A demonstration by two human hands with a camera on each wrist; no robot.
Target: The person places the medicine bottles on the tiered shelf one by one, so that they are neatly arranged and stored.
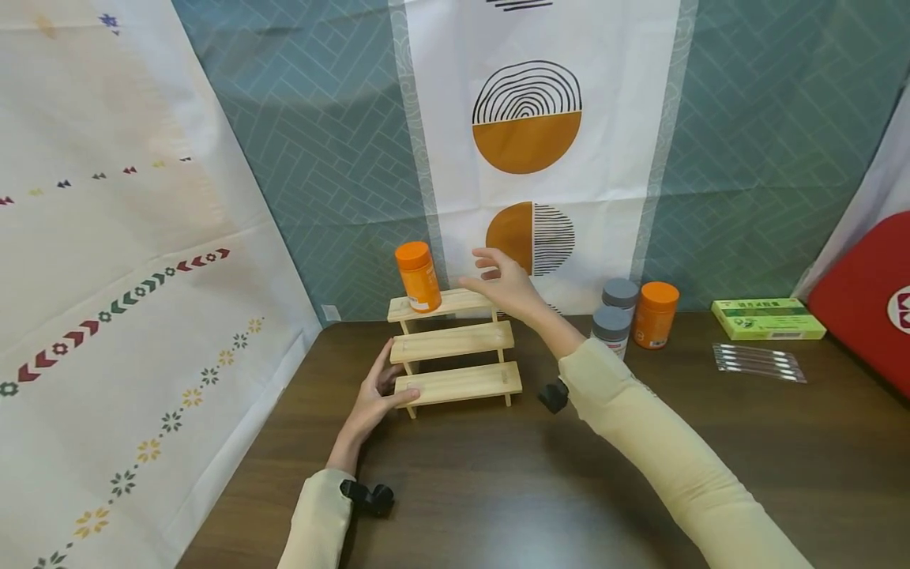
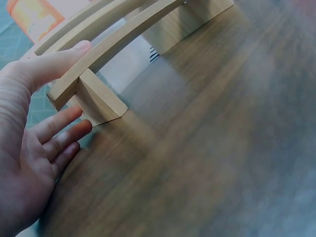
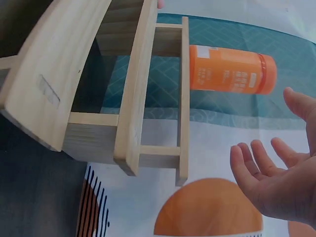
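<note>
A three-tier wooden display stand (image 1: 455, 341) stands toward the back of the table. On its top tier an orange bottle with an orange lid (image 1: 420, 280) sits upright, near the left end. My left hand (image 1: 374, 393) holds the stand's left side, its thumb laid over the lowest board and its other fingers by the end leg (image 2: 101, 98). Held in the air to the right of the orange bottle, my right hand (image 1: 508, 283) has nothing in it. In the right wrist view its spread, slightly bent fingers (image 3: 264, 160) are apart from the bottle.
Right of the stand are two grey-lidded bottles (image 1: 611, 325) and another orange bottle (image 1: 655, 316). Farther right lie a green box (image 1: 768, 319), a clear pack of thin sticks (image 1: 759, 362) and a red object (image 1: 863, 296). Patterned cloth (image 1: 334, 142) hangs behind the table.
</note>
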